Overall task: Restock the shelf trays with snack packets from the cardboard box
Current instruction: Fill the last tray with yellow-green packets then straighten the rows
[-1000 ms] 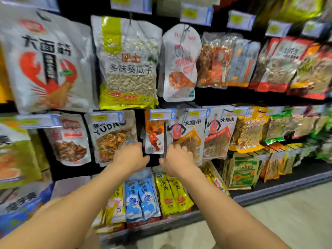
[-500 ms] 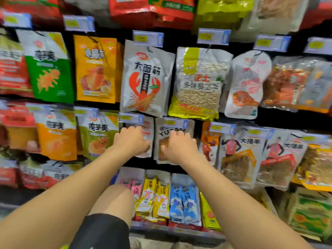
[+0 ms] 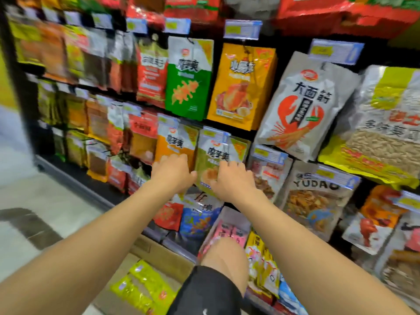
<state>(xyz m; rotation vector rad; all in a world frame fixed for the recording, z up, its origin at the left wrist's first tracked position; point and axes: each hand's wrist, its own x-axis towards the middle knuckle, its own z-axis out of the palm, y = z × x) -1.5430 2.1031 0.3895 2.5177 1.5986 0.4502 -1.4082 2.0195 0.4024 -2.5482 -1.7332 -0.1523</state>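
Both my arms reach toward the hanging rows of snack packets. My left hand (image 3: 172, 172) lies palm-down against an orange packet (image 3: 172, 142), fingers loosely curled. My right hand (image 3: 235, 178) rests on the olive-green packet (image 3: 212, 160) beside it, thumb at the packet's lower left. I see nothing lifted or gripped in either hand. The cardboard box (image 3: 159, 253) stands on the floor below, holding yellow-green packets (image 3: 141, 285). On the bottom shelf a tray (image 3: 223, 215) holds pink packets (image 3: 230, 233), with yellow ones (image 3: 261, 258) to their right.
My bent knee (image 3: 225, 253) in black shorts is in front of the bottom shelf trays. Larger hanging bags, among them a grey lobster bag (image 3: 302, 105) and a seed bag (image 3: 384, 133), fill the upper right. Pale floor (image 3: 45, 201) spreads to the left.
The view and both hands have swept left along the shelf, from the YUDAO packets to the orange and olive-green ones. The cardboard box has come into view.
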